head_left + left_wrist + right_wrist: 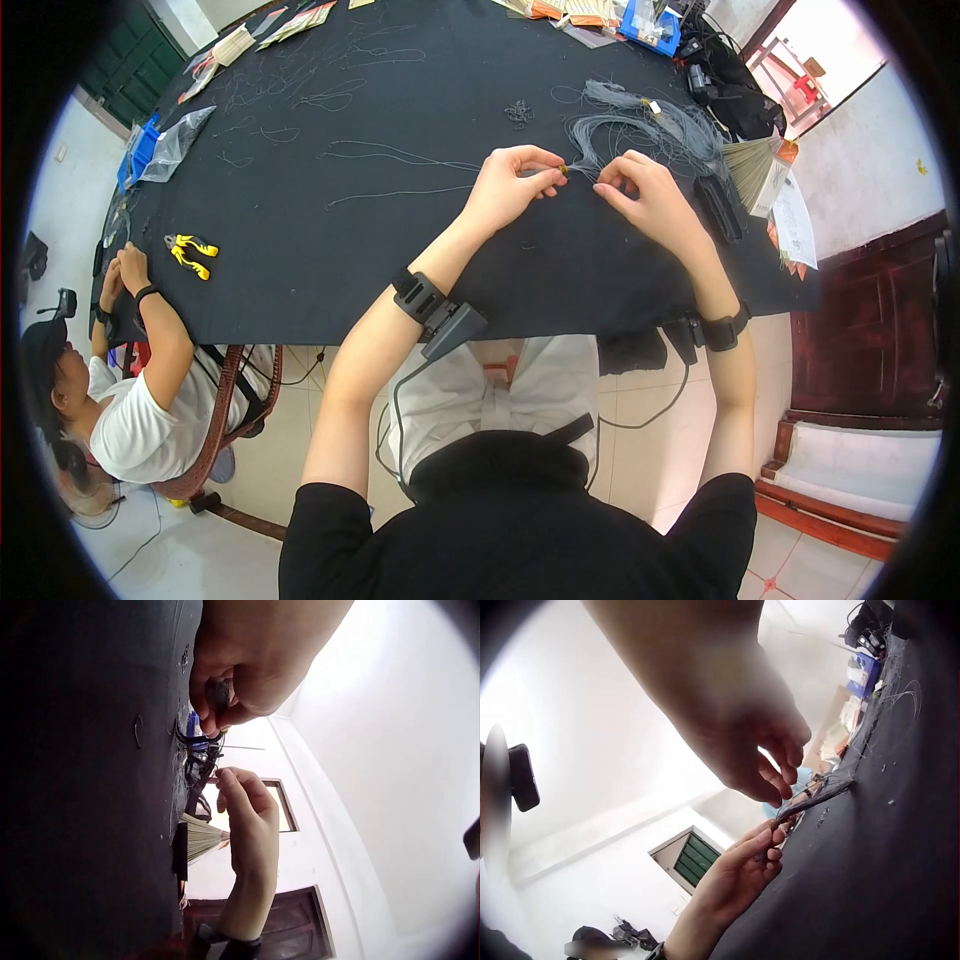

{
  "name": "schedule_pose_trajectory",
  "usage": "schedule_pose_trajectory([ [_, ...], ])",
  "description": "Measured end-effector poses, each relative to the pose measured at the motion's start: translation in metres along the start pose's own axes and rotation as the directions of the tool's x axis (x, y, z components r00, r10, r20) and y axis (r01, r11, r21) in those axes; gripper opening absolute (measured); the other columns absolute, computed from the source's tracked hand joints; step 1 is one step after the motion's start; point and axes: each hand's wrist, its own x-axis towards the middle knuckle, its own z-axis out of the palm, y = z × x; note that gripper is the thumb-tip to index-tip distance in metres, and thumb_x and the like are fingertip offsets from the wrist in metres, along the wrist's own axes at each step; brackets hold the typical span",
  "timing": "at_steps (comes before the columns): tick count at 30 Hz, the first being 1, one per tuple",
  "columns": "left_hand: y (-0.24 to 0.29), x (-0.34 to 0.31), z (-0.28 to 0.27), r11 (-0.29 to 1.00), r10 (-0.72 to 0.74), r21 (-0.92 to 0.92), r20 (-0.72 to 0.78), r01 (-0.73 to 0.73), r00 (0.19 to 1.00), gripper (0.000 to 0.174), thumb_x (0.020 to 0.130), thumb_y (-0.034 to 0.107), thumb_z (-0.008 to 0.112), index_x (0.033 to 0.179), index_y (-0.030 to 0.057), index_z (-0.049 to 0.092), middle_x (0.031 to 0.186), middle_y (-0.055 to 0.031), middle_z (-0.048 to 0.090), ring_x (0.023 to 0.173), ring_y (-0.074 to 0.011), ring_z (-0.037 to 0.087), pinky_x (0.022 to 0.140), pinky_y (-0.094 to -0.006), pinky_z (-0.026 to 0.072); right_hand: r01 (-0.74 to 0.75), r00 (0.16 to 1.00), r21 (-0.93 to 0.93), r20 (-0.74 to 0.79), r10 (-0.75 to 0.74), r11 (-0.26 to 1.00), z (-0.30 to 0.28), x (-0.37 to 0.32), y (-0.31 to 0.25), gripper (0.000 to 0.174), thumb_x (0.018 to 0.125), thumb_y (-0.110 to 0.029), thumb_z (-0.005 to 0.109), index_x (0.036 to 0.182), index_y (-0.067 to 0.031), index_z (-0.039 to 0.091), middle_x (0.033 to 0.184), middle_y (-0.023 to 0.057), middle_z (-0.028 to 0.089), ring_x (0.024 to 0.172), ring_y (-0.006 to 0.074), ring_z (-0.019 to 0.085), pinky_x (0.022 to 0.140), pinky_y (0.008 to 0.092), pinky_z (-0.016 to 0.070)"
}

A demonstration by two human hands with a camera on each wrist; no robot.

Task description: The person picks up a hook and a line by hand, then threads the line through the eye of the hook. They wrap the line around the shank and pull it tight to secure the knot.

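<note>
My left hand [515,183] pinches a bundle of thin grey cords [814,798] between thumb and fingers. A small yellow band [564,169] shows on the bundle right at the fingertips. Loose cord ends [400,155] trail to the left over the black cloth. My right hand [645,195] hovers just right of the band, its thumb and fingers bent toward each other beside the cords. I cannot tell whether a thin strand lies between those fingertips. Behind both hands, a large tangled hank of grey cord [690,135] spreads over the cloth.
Yellow-black pliers [190,254] lie at left, near a seated person [140,420] working at the table. A black case [720,208] and a fanned stack of cards [755,170] are at right. Blue trays [650,20] and a black bag [735,90] stand at the back right.
</note>
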Motion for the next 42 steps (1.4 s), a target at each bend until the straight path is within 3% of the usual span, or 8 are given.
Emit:
schedule_pose_trajectory([
  [9, -0.001, 0.001, 0.0, 1.0, 0.002, 0.018, 0.006, -0.002, 1.0, 0.021, 0.084, 0.008, 0.058, 0.102, -0.0019, 0.061, 0.087, -0.011, 0.066, 0.074, -0.0114, 0.061, 0.065, -0.0212, 0.0468, -0.086, 0.996, 0.078, 0.003, 0.086, 0.993, 0.005, 0.0, 0.012, 0.016, 0.077, -0.014, 0.063, 0.078, 0.0011, 0.059, 0.07, 0.0082, 0.051, 0.062, 0.0171, 0.05, 0.058, 0.0289, 0.0418],
  [15, -0.001, 0.001, -0.001, 0.999, -0.002, 0.034, 0.015, 0.002, 1.0, 0.021, 0.085, 0.01, 0.058, 0.102, -0.0016, 0.061, 0.087, -0.0105, 0.066, 0.074, -0.0109, 0.061, 0.066, -0.0209, 0.0465, -0.061, 0.998, 0.022, 0.01, 0.06, 0.998, 0.001, 0.001, 0.002, 0.018, 0.075, -0.016, 0.066, 0.077, -0.0006, 0.057, 0.071, 0.0068, 0.05, 0.061, 0.0159, 0.047, 0.057, 0.0279, 0.0407],
  [24, 0.0, 0.0, 0.0, 1.0, -0.02, 0.023, 0.013, 0.02, 1.0, 0.021, 0.085, 0.011, 0.058, 0.102, -0.0013, 0.061, 0.087, -0.0098, 0.066, 0.074, -0.0107, 0.061, 0.066, -0.0208, 0.0466, 0.033, 0.997, 0.009, -0.069, -0.032, 0.999, 0.014, 0.003, 0.004, 0.015, 0.076, -0.01, 0.064, 0.08, 0.001, 0.055, 0.079, 0.0104, 0.051, 0.075, 0.0251, 0.057, 0.067, 0.0341, 0.0447],
  [27, 0.001, 0.0, 0.0, 1.0, -0.016, 0.025, 0.011, 0.016, 1.0, 0.021, 0.085, 0.011, 0.058, 0.102, -0.0013, 0.061, 0.086, -0.0098, 0.066, 0.074, -0.0108, 0.061, 0.066, -0.0209, 0.0468, -0.002, 1.0, -0.011, -0.025, 0.002, 1.0, 0.011, 0.004, 0.001, 0.012, 0.077, -0.007, 0.062, 0.08, 0.0017, 0.055, 0.078, 0.0115, 0.051, 0.075, 0.0255, 0.057, 0.067, 0.0337, 0.0447],
  [36, -0.005, 0.001, 0.001, 0.999, 0.007, 0.039, -0.018, -0.006, 1.0, 0.017, 0.081, 0.006, 0.059, 0.095, -0.0033, 0.063, 0.081, -0.011, 0.067, 0.067, -0.0107, 0.061, 0.062, -0.0228, 0.0493, 0.004, 0.998, 0.054, -0.068, 0.0, 0.999, 0.002, -0.003, 0.008, 0.012, 0.076, -0.006, 0.062, 0.074, 0.0038, 0.056, 0.07, 0.0115, 0.051, 0.062, 0.0206, 0.051, 0.057, 0.0288, 0.0395],
  [39, -0.006, 0.002, 0.0, 0.998, 0.002, 0.063, -0.041, 0.001, 0.999, 0.017, 0.08, 0.005, 0.059, 0.094, -0.0027, 0.064, 0.08, -0.0108, 0.067, 0.067, -0.0108, 0.061, 0.062, -0.023, 0.0489, -0.025, 0.944, 0.044, -0.327, 0.038, 0.999, -0.009, -0.004, 0.02, 0.013, 0.077, -0.008, 0.061, 0.073, 0.0027, 0.056, 0.067, 0.0103, 0.051, 0.061, 0.0174, 0.05, 0.057, 0.0283, 0.0395],
  [41, -0.006, 0.001, -0.001, 0.996, -0.003, 0.087, -0.059, 0.008, 0.998, 0.016, 0.08, 0.006, 0.059, 0.094, -0.0022, 0.064, 0.08, -0.0107, 0.067, 0.067, -0.0108, 0.062, 0.061, -0.0231, 0.0486, -0.204, 0.781, 0.131, -0.576, 0.242, 0.97, -0.024, -0.002, 0.043, 0.016, 0.082, -0.013, 0.06, 0.074, -0.0005, 0.058, 0.068, 0.0048, 0.058, 0.064, 0.0115, 0.051, 0.059, 0.0266, 0.0413],
  [42, -0.006, 0.001, 0.0, 0.996, -0.01, 0.085, -0.061, 0.015, 0.998, 0.017, 0.08, 0.006, 0.059, 0.094, -0.0022, 0.064, 0.08, -0.0106, 0.067, 0.067, -0.0108, 0.061, 0.061, -0.023, 0.0483, -0.134, 0.705, 0.319, -0.635, 0.317, 0.938, -0.035, 0.0, 0.063, 0.015, 0.083, -0.015, 0.06, 0.076, -0.0016, 0.059, 0.072, 0.0029, 0.059, 0.067, 0.0116, 0.052, 0.062, 0.0257, 0.0419],
])
